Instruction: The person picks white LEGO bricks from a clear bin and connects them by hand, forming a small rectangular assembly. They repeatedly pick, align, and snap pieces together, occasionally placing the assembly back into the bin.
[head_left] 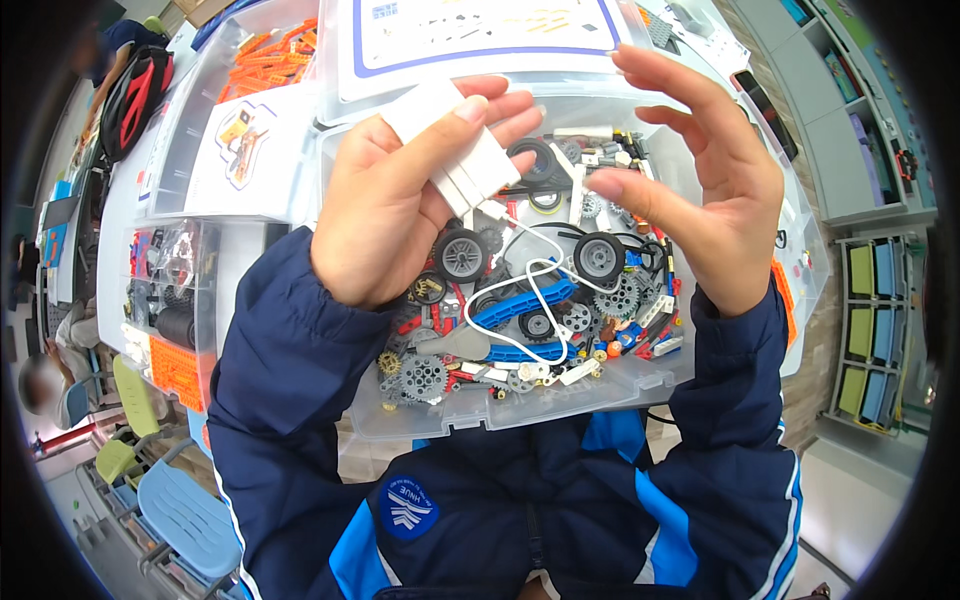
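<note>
My left hand [370, 205] is closed around a flat white plastic block [478, 178], with the thumb lying across its upper face. From the block's lower end a thin white cable [545, 285] hangs in loose loops. Below it is a clear plastic bin [520, 412] full of mixed building-kit parts. Black-tyred wheels [462, 257], grey gears [423, 378] and curved blue beams [525, 303] lie in it, partly under the cable. Over the bin's right side, my right hand [725, 185] is raised with fingers curved and apart, holding nothing.
A clear bin of orange parts [268, 62] and a printed card [240, 150] are at far left. Nearer stands a divided parts case [172, 300]. A large printed sheet [485, 45] lies beyond the bin. A dark phone-like object [765, 115] rests at the right edge.
</note>
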